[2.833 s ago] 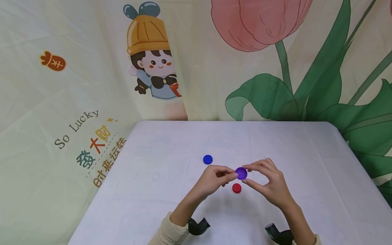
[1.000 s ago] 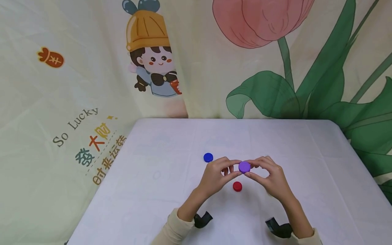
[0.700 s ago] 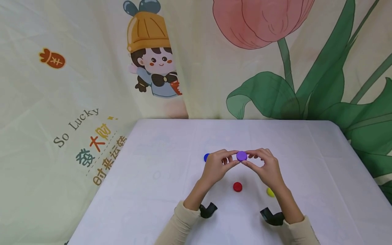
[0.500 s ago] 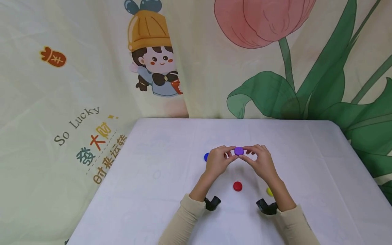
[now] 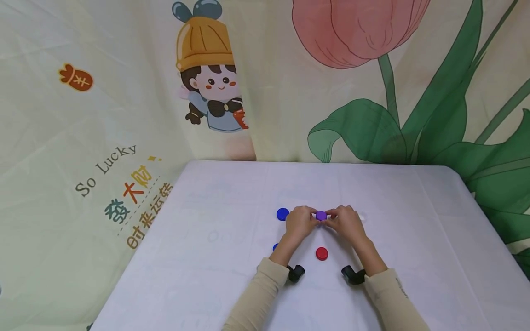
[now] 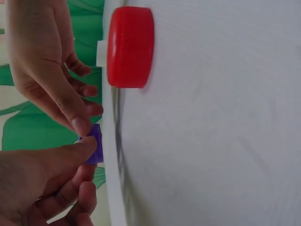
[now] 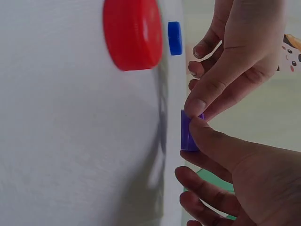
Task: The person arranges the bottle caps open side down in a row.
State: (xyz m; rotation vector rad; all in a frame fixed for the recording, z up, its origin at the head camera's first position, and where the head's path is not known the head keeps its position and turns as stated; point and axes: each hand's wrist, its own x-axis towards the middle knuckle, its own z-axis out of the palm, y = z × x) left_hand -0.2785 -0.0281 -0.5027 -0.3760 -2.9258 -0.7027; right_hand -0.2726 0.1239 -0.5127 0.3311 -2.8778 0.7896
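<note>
Both hands pinch one purple bottle cap (image 5: 321, 215) between thumb and fingertips, over the middle of the white table. My left hand (image 5: 299, 223) holds its left side and my right hand (image 5: 347, 223) its right side. From the left wrist view the purple cap (image 6: 98, 149) appears close over the tabletop with its flat top up. A red bottle cap (image 5: 321, 253) lies on the table nearer the body, between the forearms. Just left of the left hand is a blue bottle cap (image 5: 283, 214). A second blue cap (image 5: 275, 247) is mostly hidden by the left forearm.
A white cap (image 5: 362, 216) shows partly behind the right hand. Black wrist cameras (image 5: 353, 276) jut inward from both sleeves. The white table (image 5: 414, 207) ends at a backdrop cloth (image 5: 273, 92) printed with a flower and cartoon figure.
The purple cap has been flipped from hollow side up to flat top up, the right hand joining the left on it. The hands moved away from the body; the right forearm now covers a yellow cap.
</note>
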